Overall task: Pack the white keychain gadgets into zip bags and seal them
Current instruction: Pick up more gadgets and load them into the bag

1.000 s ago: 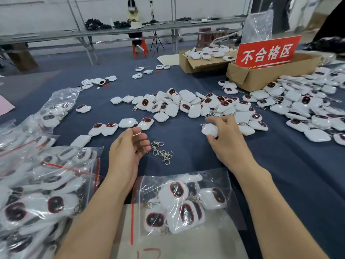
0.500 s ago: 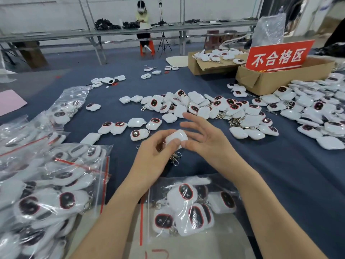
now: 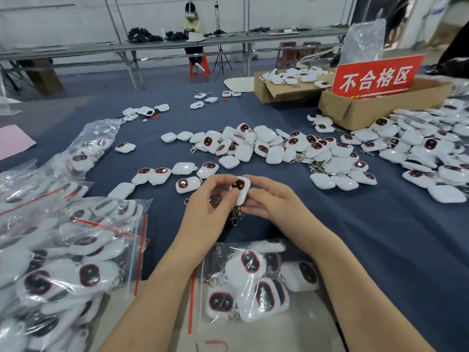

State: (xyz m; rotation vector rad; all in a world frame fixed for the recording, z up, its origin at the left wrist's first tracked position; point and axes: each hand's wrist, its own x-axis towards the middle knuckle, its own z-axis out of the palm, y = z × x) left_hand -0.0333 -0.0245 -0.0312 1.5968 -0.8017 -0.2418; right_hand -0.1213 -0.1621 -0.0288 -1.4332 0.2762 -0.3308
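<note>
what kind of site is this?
Likely a factory packing and inspection bench: white keychain gadgets heaped on a blue table, filled zip bags, and a cardboard box with a red sign reading 不合格区, a reject area.

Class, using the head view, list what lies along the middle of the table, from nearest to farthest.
zip bag of gadgets → held gadget, gripped between left hand and right hand → central heap of gadgets → small loose group → far bench

The held gadget (image 3: 241, 189) is half covered by the left hand (image 3: 205, 212) and right hand (image 3: 274, 201); the bag pile (image 3: 50, 275) (leftmost) runs off-frame.
</note>
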